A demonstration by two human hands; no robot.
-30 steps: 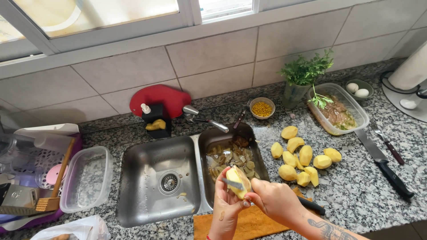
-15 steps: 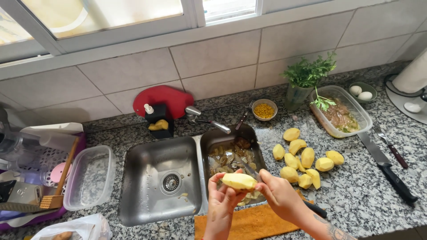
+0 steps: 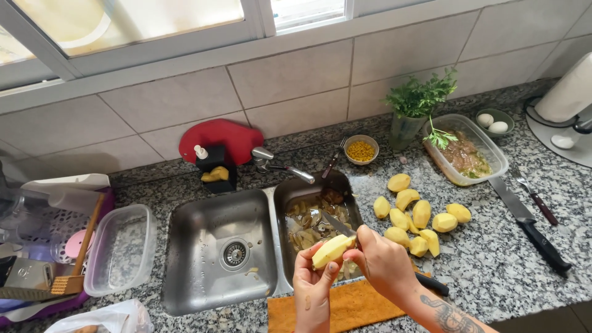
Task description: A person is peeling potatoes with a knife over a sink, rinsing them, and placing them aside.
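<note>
My left hand (image 3: 312, 295) grips a pale yellow, partly peeled potato (image 3: 332, 250) over the near edge of the small right sink basin (image 3: 311, 223). My right hand (image 3: 383, 265) holds a small knife (image 3: 338, 224), its blade lying against the potato's far end. Potato peelings cover the bottom of that basin. Several peeled potatoes (image 3: 419, 218) lie in a loose pile on the granite counter just right of the sink. An orange cloth (image 3: 351, 304) lies under my hands at the counter's front edge.
The large left sink basin (image 3: 219, 253) has a drain and a faucet (image 3: 280, 165) behind it. A big black-handled knife (image 3: 531, 222) and a fork (image 3: 534, 196) lie at right, near a clear dish of meat (image 3: 466, 155), herbs (image 3: 419, 98), corn bowl (image 3: 361, 149) and eggs (image 3: 492, 122). A clear tub (image 3: 118, 248) sits left.
Both hands shifted slightly down and left with the potato, which has turned to lie more lengthwise. The knife blade now rests against its far end.
</note>
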